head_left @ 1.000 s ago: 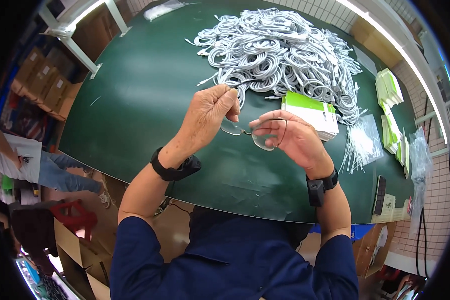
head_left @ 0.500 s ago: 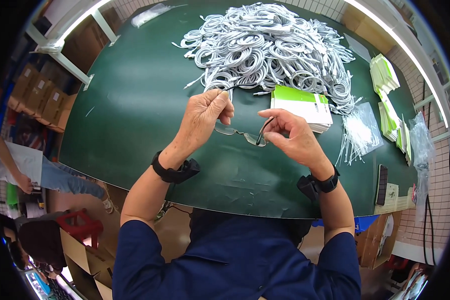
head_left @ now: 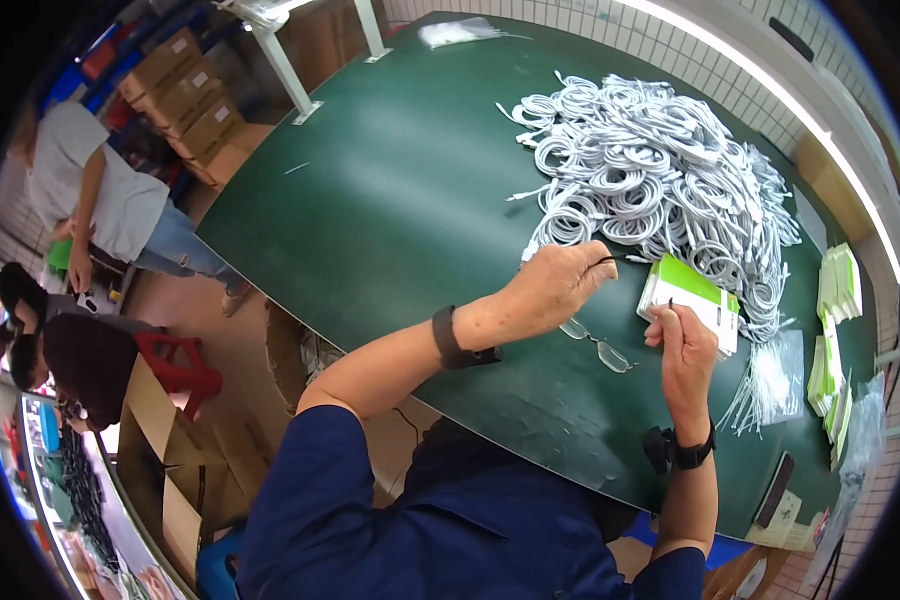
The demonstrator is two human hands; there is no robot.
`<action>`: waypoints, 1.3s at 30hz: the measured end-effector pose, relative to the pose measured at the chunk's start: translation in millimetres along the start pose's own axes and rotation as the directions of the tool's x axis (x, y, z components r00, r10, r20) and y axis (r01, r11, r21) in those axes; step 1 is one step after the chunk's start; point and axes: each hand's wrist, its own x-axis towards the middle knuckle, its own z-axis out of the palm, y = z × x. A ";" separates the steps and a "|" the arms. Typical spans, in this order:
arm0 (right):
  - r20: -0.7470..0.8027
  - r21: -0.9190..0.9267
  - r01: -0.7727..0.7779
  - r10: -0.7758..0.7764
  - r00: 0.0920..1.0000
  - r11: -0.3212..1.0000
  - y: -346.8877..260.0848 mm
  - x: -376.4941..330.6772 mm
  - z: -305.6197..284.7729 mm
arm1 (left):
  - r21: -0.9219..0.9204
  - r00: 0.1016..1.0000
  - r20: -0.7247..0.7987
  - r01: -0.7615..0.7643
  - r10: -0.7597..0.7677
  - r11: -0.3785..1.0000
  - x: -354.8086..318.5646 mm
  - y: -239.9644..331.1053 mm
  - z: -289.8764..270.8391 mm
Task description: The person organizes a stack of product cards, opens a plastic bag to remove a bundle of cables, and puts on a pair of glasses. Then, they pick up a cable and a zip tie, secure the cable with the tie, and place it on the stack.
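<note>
Over the green table [head_left: 400, 230], a pair of eyeglasses [head_left: 613, 357] with clear lenses and thin dark temples hangs between my hands. My left hand [head_left: 555, 292] is closed round one temple, whose dark tip sticks out past the fingers. The other temple is pinched in my right hand [head_left: 686, 355], thumb and fingertips together, a dark tip showing above them. Just beyond my right hand lies a stack of white and green packets [head_left: 692, 298]. A big heap of coiled white cables [head_left: 660, 170] spreads behind the packets.
More green and white packets [head_left: 838, 285] stand along the right edge, near a bag of white zip ties [head_left: 770, 380]. A phone [head_left: 774, 490] lies near the front right corner. At the left are a person [head_left: 120, 190], a red stool [head_left: 178, 365] and an open carton [head_left: 175, 455].
My view has turned left, so the table and heap appear farther right and tilted. The right-hand fingers, spread around the temple before, are now pinched together on it. My left hand keeps its grip.
</note>
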 end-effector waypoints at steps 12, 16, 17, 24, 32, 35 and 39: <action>-0.250 0.107 0.044 -0.016 0.968 0.993 -40.7 -11.7 -17.1 | -0.398 0.968 -0.196 -0.224 0.157 0.890 -15.7 22.2 -8.2; -0.214 0.302 0.040 0.027 0.976 0.953 -81.3 -22.5 -28.5 | -0.432 0.840 -0.400 -0.527 0.368 0.732 -16.3 47.2 -7.1; -0.228 0.359 0.075 0.010 0.974 0.930 -89.8 -26.9 -32.9 | -0.453 0.821 -0.423 -0.558 0.383 0.695 -15.8 61.1 -6.4; -0.264 0.507 0.347 -0.241 0.934 0.789 -142.6 -53.3 -69.8 | -0.449 0.794 -0.399 -0.605 0.458 0.658 -28.8 131.0 1.1; -0.420 0.463 0.465 -0.275 0.865 0.755 -147.4 -81.6 -67.5 | -0.561 0.701 -0.608 -0.712 0.373 0.423 -41.3 172.6 19.7; -0.484 0.389 0.583 -0.380 0.788 0.713 -134.5 -86.9 -62.6 | -0.526 0.622 -0.689 -0.782 0.371 0.335 -36.9 172.8 39.7; -0.502 0.418 0.716 -0.514 0.695 0.560 -131.2 -90.8 -78.4 | -0.449 0.588 -0.758 -0.784 0.283 0.428 -53.0 169.6 50.1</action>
